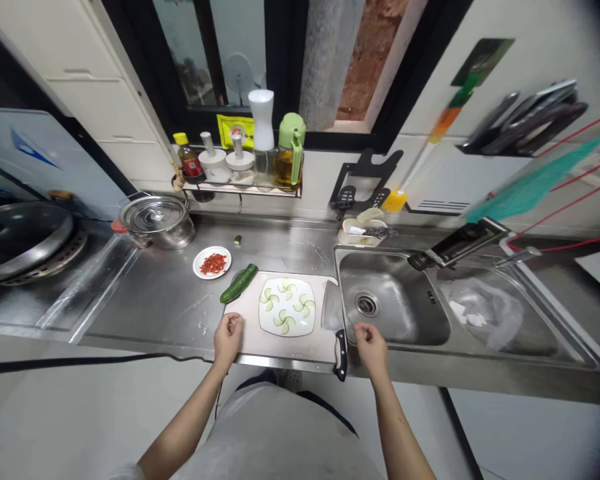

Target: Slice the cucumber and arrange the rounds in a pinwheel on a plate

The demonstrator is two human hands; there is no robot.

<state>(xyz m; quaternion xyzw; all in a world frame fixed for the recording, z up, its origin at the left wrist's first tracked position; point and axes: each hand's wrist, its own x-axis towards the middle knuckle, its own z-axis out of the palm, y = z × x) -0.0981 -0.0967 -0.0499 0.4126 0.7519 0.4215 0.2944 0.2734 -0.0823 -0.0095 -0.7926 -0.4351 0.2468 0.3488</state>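
Observation:
My left hand (228, 339), fingers curled together with nothing visible in them, hovers at the left edge of a pale cutting board (250, 340). On the board sits a white squarish plate (287, 305) bearing thin cucumber slices (284, 323) laid out as several pinwheels. A whole-looking cucumber (239, 283) lies across the board's upper left corner. Along the board's right side rests a kitchen knife (340, 353), its black handle towards me. Just right of that handle, by the sink's front rim, is my right hand (371, 345), also closed and seemingly holding nothing.
Behind the cucumber stand a small plate of chopped red pieces (213, 263) and a cucumber end (237, 239). A lidded steel pot (160, 219) and a wok (25, 237) are at left. The sink (400, 330) lies right; a seasoning shelf (250, 191) hangs behind.

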